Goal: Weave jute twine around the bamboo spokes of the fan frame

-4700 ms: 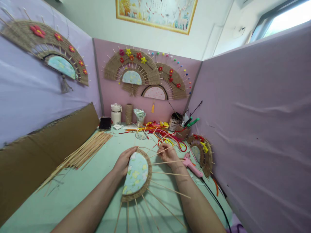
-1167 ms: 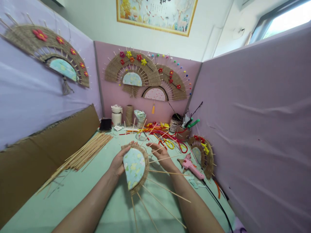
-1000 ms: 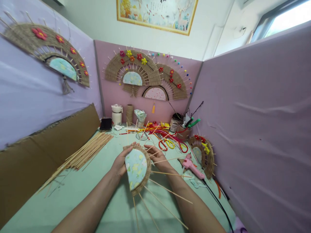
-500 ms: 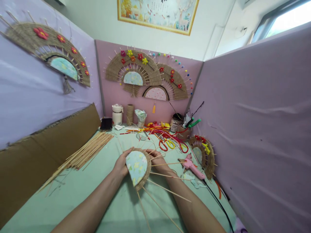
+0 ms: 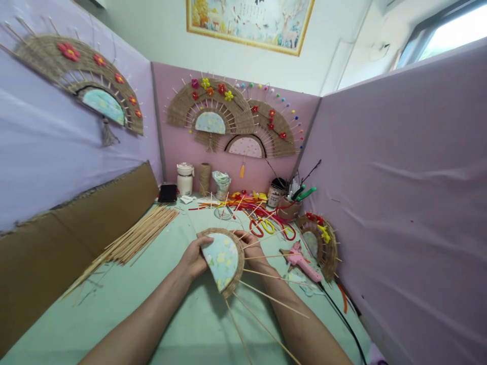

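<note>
Wall picture characters (image 5: 245, 16), can label (image 5: 274, 196), both unreadable

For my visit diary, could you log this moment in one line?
left hand: holding half-round panel | right hand: behind its thin sticks | pink glue gun: on table

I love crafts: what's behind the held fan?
Part of the right hand shows behind the sticks, with table beyond. The fan hides its back and part of the left hand.

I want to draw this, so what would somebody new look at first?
Probably the half-round piece in the middle, its thin sticks spreading out and the left hand gripping its flat edge. Then perhaps the flowered fans on the pink panel ahead. The pink glue gun also stands out, lying on the green table to the right.
</note>
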Motion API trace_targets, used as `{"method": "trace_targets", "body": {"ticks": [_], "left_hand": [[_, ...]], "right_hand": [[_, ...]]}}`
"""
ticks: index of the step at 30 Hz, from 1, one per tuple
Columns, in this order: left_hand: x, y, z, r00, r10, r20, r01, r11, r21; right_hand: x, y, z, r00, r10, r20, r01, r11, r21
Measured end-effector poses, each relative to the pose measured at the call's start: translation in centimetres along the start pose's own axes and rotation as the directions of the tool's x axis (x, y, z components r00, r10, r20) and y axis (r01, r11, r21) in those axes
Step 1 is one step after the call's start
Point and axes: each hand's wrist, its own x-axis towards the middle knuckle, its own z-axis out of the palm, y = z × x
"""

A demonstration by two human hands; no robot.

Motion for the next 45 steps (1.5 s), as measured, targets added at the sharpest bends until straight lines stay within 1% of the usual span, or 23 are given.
{"method": "trace_targets", "body": {"ticks": [4,8,11,16,19,21,24,26,28,30,32,34,36,38,40,42,43,45], "left_hand": [[-0.7,-0.3,0.6,1.0,0.007,0.03,-0.007,1.0,-0.007],[-1.0,-0.9,0.7,0.998,-0.004,0.056,0.0,0.996,0.084],[-0.9,-1.1,0.6,0.999,0.01,0.047,-0.015,0.994,0.105],[-1.1,-0.4,0.6,0.999,0.027,0.028,-0.029,0.998,0.049],[-1.4,0.1,0.6,0.998,0.026,0.05,-0.027,1.0,0.008],[-1.6,0.4,0.5,0.996,0.035,0.076,-0.033,0.999,-0.027],[-1.5,0.7,0.3,0.993,0.061,0.098,-0.055,0.996,-0.067],[-1.4,1.0,0.0,0.989,0.085,0.118,-0.076,0.994,-0.081],[-1.3,1.4,-0.3,0.985,0.11,0.131,-0.099,0.991,-0.089],[-1.2,1.7,-0.6,0.985,0.123,0.124,-0.112,0.99,-0.088],[-1.2,2.1,-0.8,0.986,0.126,0.111,-0.117,0.99,-0.083],[-1.2,2.3,-0.9,0.986,0.123,0.111,-0.116,0.99,-0.075],[-1.3,2.4,-0.9,0.988,0.105,0.116,-0.099,0.994,-0.051],[-1.4,2.4,-0.9,0.99,0.073,0.118,-0.072,0.997,-0.012],[-1.5,2.3,-0.8,0.992,0.044,0.116,-0.047,0.999,0.027],[-1.6,2.2,-0.6,0.994,0.028,0.103,-0.035,0.997,0.063],[-1.6,2.1,-0.5,0.995,0.024,0.093,-0.031,0.996,0.081],[-1.6,2.0,-0.4,0.997,0.018,0.071,-0.026,0.994,0.109]], "right_hand": [[-0.3,-0.6,0.1,1.0,-0.023,-0.016,0.022,0.999,-0.048],[-0.9,-1.1,0.1,0.998,-0.06,-0.024,0.057,0.993,-0.108],[-1.2,-1.3,0.2,0.995,-0.098,0.003,0.098,0.987,-0.124],[-1.2,-1.4,0.5,0.997,-0.072,0.025,0.074,0.991,-0.109],[-1.1,-1.5,0.2,0.997,-0.076,0.028,0.078,0.991,-0.113],[-0.9,-1.7,-0.1,0.994,-0.098,0.038,0.103,0.983,-0.153],[-0.7,-2.2,-0.7,0.988,-0.144,0.05,0.152,0.953,-0.262],[-0.6,-2.7,-1.1,0.985,-0.151,0.082,0.169,0.931,-0.325],[-0.6,-3.3,-1.6,0.98,-0.127,0.155,0.177,0.909,-0.377],[-0.6,-4.0,-2.3,0.971,-0.07,0.227,0.163,0.89,-0.425],[-0.5,-4.6,-3.2,0.967,0.008,0.254,0.113,0.881,-0.46],[-0.4,-5.1,-4.3,0.965,0.076,0.252,0.051,0.886,-0.461],[-0.3,-5.7,-5.5,0.974,0.095,0.204,-0.002,0.91,-0.415],[-0.1,-6.3,-6.5,0.99,0.054,0.131,-0.015,0.959,-0.284],[0.1,-7.0,-7.3,0.998,-0.029,0.063,0.035,0.995,-0.092],[0.1,-7.6,-7.8,0.993,-0.118,0.002,0.118,0.99,0.078],[0.1,-7.9,-7.9,0.987,-0.154,-0.033,0.157,0.978,0.135],[0.0,-8.4,-7.8,0.973,-0.215,-0.089,0.228,0.955,0.191]]}}
